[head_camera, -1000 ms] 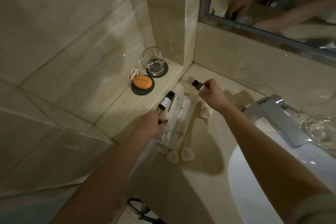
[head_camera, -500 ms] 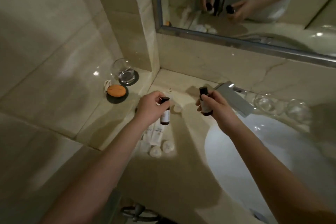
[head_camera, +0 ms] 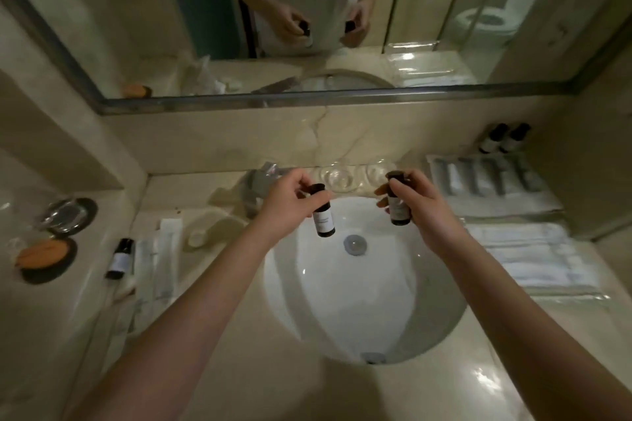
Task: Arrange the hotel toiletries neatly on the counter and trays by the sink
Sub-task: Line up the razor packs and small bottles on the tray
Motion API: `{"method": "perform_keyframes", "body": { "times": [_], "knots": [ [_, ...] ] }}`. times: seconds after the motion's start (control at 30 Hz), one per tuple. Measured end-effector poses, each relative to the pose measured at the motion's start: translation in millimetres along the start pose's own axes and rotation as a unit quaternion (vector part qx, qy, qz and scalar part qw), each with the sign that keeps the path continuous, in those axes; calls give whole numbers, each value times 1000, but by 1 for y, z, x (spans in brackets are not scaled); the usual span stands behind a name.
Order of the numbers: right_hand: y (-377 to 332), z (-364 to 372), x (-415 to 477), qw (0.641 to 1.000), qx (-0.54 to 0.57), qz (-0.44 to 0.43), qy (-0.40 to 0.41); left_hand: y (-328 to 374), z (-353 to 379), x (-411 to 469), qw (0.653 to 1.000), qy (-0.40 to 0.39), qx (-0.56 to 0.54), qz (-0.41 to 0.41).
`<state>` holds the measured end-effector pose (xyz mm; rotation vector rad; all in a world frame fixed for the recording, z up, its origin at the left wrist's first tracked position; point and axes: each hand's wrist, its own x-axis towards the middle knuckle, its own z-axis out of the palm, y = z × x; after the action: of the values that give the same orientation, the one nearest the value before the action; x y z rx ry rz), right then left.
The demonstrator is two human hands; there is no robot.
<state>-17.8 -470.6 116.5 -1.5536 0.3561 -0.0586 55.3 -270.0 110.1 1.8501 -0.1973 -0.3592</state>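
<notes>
Toiletries lie on both sides of the sink (head_camera: 342, 311), and two of them are in the air above it. The left hand (head_camera: 287, 205) pinches the first bottle (head_camera: 322, 215), small and dark, near its black cap. Thumb and fingers curl round the neck, and the bottle hangs roughly upright with its white label toward the camera, at about 11 o'clock from the drain (head_camera: 355, 244). The right hand (head_camera: 427, 208) holds the second bottle (head_camera: 398, 207) with fingers wrapped round its body, cap up, at about 1 o'clock from the drain. Neither bottle touches the basin or the counter (head_camera: 256, 386).

At 9 o'clock from the sink, the third bottle (head_camera: 119, 258) lies on its side on the counter, cap toward 12 o'clock, just beside some long white packets (head_camera: 166, 249). Farther out at 9 o'clock an orange soap (head_camera: 42, 256) sits on a dark dish. At 10 o'clock a glass (head_camera: 65, 215) stands on a dark coaster, blurred.

At 2 o'clock a clear tray (head_camera: 434, 164) holds a row of packets. Behind it, in the far corner, two more dark bottles (head_camera: 502, 142) stand upright side by side against the wall. Folded white towels (head_camera: 533, 260) lie at 3 o'clock. The faucet (head_camera: 261, 178) is at 11 o'clock, and clear glasses (head_camera: 337, 176) are at 12 o'clock, below the mirror (head_camera: 136, 27), which reflects both hands and their bottles.
</notes>
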Motion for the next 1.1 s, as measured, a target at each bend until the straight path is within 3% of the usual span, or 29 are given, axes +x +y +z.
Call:
{"method": "perform_keyframes", "body": {
  "times": [0.23, 0.47, 0.67, 0.87, 1.0, 1.1],
  "knots": [
    [4, -106, 19, 995, -25, -4, 92, 33, 95, 45, 997, -13, 72, 25],
    [13, -188, 65, 968, -209, -21, 140, 44, 171, 100, 994, 12, 108, 1],
    [9, -232, 116, 941, -294, -50, 160, 48, 207, 145, 992, 18, 127, 4],
    [4, -255, 177, 879, -456, -77, 118, 50, 225, 178, 988, 31, 151, -1],
    [2, -259, 201, 791, -592, -114, 101, 52, 232, 189, 986, 37, 165, 15],
    [10, -262, 207, 778, -610, -123, 88, 50, 235, 194, 984, 37, 173, 20]
  ]
}}
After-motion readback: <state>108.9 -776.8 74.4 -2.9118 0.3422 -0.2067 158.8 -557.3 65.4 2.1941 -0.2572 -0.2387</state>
